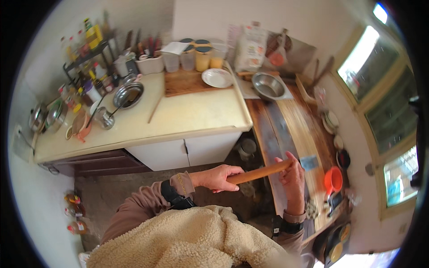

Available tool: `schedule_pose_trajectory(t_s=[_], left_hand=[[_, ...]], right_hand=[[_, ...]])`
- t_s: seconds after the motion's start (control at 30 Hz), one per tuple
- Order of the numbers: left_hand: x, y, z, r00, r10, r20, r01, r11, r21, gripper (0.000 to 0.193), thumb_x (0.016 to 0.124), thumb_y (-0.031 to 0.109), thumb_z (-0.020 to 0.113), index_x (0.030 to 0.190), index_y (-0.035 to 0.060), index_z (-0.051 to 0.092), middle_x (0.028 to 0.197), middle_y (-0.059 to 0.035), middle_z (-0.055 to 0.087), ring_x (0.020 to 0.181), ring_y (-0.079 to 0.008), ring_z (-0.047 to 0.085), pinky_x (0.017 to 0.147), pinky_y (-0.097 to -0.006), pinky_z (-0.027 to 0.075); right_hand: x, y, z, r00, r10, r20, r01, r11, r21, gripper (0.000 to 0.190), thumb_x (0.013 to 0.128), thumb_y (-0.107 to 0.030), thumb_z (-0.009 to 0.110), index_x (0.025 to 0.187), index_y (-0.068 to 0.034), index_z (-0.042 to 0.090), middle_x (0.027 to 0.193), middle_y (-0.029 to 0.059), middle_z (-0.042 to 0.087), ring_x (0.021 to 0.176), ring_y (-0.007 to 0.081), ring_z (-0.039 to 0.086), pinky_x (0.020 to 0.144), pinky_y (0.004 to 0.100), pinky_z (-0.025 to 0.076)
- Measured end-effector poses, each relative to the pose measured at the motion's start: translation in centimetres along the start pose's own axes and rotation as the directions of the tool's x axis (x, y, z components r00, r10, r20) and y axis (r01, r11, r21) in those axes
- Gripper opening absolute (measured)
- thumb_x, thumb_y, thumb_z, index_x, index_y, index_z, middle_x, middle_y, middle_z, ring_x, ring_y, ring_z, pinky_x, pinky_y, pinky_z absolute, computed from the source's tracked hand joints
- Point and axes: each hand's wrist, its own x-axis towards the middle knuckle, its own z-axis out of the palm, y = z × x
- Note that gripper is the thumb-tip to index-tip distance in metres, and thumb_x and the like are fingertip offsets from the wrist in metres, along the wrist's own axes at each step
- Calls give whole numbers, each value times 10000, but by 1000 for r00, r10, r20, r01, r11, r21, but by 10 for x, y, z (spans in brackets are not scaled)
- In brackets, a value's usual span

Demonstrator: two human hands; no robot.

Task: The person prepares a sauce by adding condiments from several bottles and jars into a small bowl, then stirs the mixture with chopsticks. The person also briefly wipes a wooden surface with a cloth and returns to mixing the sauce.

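A wooden rolling pin (261,175) is held in the air in front of my body, over the gap beside the plank table. My left hand (219,177) grips its left end, with the thumb below and the fingers over the top. At the other end is my right hand (292,176). Some of its fingers are raised and others lie around the tip of the pin, so part of that end is hidden. Below my right hand lies the wooden plank table (288,129).
On the cream counter (201,112) stand a steel bowl (128,95), a wooden cutting board (182,83) and a white plate (217,78). A metal basin (268,85) sits at the table's far end. An orange-red dipper (333,180) lies along its right side. Bottles (77,227) stand on the floor at left.
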Motion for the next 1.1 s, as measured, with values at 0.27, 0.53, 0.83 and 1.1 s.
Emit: schedule_pose_trajectory(t_s=[0.27, 0.53, 0.83, 1.1], left_hand=[[-138, -35, -132, 946, 39, -321, -74, 993, -97, 386, 921, 126, 705, 1276, 50, 574, 779, 19, 595, 495, -48, 515, 457, -224, 432], [-255, -135, -161, 609, -89, -788, -169, 956, -239, 339, 937, 55, 658, 1254, -18, 563, 820, -36, 633, 572, -83, 576, 506, -243, 477], [-300, -175, -110, 63, -329, -942, -378, 866, -328, 323, 912, 24, 663, 1219, -30, 581, 782, -35, 605, 615, -105, 578, 532, -268, 506], [-293, -194, -95, -89, -455, -886, -476, 801, -364, 325, 911, 38, 672, 1215, -33, 582, 818, -46, 621, 622, -127, 591, 544, -276, 517]], right_hand=[[122, 22, 248, 908, 37, 417, 88, 957, -276, 217, 1046, -212, 533, 1067, -13, 616, 1000, 168, 743, 589, 53, 517, 518, 190, 398], [279, -13, 401, 797, -375, 473, 550, 775, -311, 296, 1036, -256, 555, 1022, 17, 670, 825, 71, 715, 547, 49, 489, 499, 210, 379], [463, 25, 563, 643, -604, 471, 761, 577, -298, 299, 978, -257, 669, 1054, 27, 616, 770, 81, 674, 634, 155, 642, 625, 308, 521], [516, 62, 606, 621, -616, 484, 784, 502, -366, 274, 989, -232, 649, 1068, 28, 617, 898, 84, 746, 585, 96, 578, 565, 260, 497]])
